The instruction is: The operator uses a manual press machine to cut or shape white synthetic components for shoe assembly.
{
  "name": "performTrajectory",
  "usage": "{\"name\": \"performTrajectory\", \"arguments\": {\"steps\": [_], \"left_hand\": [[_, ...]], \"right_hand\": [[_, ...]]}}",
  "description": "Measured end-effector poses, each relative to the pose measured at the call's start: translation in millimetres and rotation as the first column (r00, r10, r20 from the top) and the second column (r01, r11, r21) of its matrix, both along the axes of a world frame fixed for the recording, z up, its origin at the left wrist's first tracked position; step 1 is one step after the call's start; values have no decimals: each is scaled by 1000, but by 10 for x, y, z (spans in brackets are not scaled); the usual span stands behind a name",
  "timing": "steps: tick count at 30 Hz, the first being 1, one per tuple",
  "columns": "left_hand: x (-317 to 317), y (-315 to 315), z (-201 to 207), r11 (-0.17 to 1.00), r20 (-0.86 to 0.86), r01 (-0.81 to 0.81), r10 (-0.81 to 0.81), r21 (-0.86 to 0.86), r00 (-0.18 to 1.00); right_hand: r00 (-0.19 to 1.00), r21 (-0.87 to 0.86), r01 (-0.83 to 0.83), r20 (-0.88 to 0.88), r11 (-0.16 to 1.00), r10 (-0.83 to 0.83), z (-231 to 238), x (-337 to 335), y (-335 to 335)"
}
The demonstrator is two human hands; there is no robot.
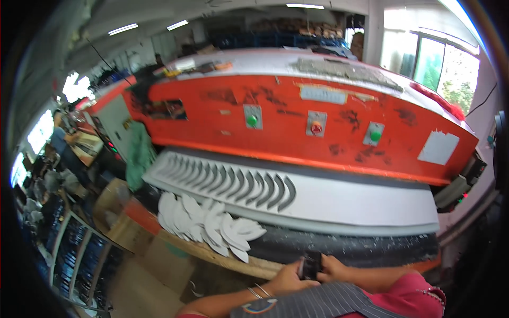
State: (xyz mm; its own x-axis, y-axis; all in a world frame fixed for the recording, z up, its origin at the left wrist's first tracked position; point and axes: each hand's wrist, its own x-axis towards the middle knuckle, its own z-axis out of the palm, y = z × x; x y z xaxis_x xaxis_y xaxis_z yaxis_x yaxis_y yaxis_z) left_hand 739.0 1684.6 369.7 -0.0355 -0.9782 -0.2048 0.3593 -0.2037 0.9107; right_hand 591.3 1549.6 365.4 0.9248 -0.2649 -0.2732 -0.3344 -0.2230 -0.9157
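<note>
Hands meet low in the head view, close to the person's body: the left hand (283, 278) and the right hand (333, 267) both have their fingers closed around a small dark object (310, 265), held upright between them just in front of the worktop (233, 258) edge. It looks like a phone or a handheld tool, though it is too small and blurred to tell which.

Risk, as I judge it, lies mostly in attention: with both hands busy on the dark object, the person stands right at the big orange press (318, 122), whose white sheet (339, 199) with curved cut-outs lies under the head. A lean forward or a stray sleeve could reach the press gap. The stack of white cut pieces (212, 222) sits loosely fanned near the worktop's edge and might slide off if bumped.

Much is hidden. The fingertips behind the dark object cannot be seen, the striped apron (318, 302) covers the lower arms, and the far left of the room bends into blur.
</note>
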Motion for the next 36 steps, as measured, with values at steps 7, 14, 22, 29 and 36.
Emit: {"name": "performTrajectory", "arguments": {"steps": [7,14,22,29,36], "left_hand": [[-569,-474,229,969,507,-248,211,4,835],[-991,-766,-107,730,604,-666,602,-153,522],[-1117,-709,-154,753,674,-648,538,-114,506],[-344,-286,-62,709,555,-702,559,65,616],[1114,-145,-250,679,900,-644,436,-351,-30]], "right_hand": [[968,327,157,138,932,-211,-39,-463,-255],[821,-349,497,486,795,-300,-160,-642,-138],[819,85,485,304,870,-486,-287,-735,-320],[534,657,719,-313,227,-785,-247,-461,-932],[999,-492,-50,-9,869,52,-218,107,-1794]]}}
